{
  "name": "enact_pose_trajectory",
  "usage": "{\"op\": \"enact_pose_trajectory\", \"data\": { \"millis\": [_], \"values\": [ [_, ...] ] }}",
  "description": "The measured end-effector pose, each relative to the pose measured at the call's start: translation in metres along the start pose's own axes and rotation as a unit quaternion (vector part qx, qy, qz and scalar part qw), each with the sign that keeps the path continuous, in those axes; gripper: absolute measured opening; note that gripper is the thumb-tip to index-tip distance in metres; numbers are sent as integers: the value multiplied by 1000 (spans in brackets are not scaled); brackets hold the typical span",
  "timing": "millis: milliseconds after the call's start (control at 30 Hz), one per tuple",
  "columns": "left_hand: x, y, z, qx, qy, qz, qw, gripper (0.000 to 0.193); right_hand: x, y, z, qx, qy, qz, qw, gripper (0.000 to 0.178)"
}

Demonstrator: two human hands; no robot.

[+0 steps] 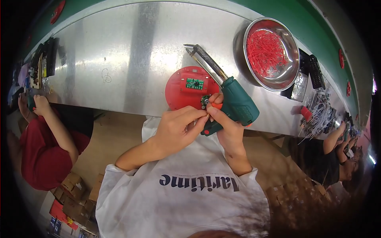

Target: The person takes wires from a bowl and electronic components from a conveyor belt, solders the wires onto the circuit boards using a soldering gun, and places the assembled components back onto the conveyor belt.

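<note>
My right hand (229,131) is wrapped round the handle of a green soldering gun (239,101), close to its orange trigger. The gun's long metal tip points away and to the left, over a round red plastic housing (177,88). Inside that housing sits a small green circuit board (194,83). A little round green part (205,100) shows at the housing's right side, by my fingertips. My left hand (177,126) is closed in a pinch that meets my right thumb and fingers. What it pinches is too small to name.
A steel bowl (291,69) full of red wires (266,51) stands on the metal bench (107,51) at the far right. Beyond it lie a bundle of pale wires (317,115) and a black tray (316,71). Co-workers sit at left (51,146) and right (317,158).
</note>
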State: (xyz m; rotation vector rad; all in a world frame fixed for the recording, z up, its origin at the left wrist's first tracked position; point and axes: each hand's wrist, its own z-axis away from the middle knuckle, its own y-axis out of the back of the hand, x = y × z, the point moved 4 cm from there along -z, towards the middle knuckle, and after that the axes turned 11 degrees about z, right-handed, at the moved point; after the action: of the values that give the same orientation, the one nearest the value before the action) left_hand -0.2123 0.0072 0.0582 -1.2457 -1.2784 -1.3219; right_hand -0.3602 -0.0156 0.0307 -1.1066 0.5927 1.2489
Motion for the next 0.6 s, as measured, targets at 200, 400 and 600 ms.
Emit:
{"op": "enact_pose_trajectory", "data": {
  "millis": [200, 400, 600],
  "values": [
    [-2, -1, 3, 38, 11, 6, 999, 12, 5, 0, 1, 32, 8, 2, 999, 24],
    [-1, -1, 4, 63, -18, -15, 998, 17, 8, -3, 5, 54, 14, -4, 998, 24],
    [-5, 12, 2, 72, -3, -56, 996, 20, -5, 2, 3, 34, -9, -13, 999, 17]
  ]
}}
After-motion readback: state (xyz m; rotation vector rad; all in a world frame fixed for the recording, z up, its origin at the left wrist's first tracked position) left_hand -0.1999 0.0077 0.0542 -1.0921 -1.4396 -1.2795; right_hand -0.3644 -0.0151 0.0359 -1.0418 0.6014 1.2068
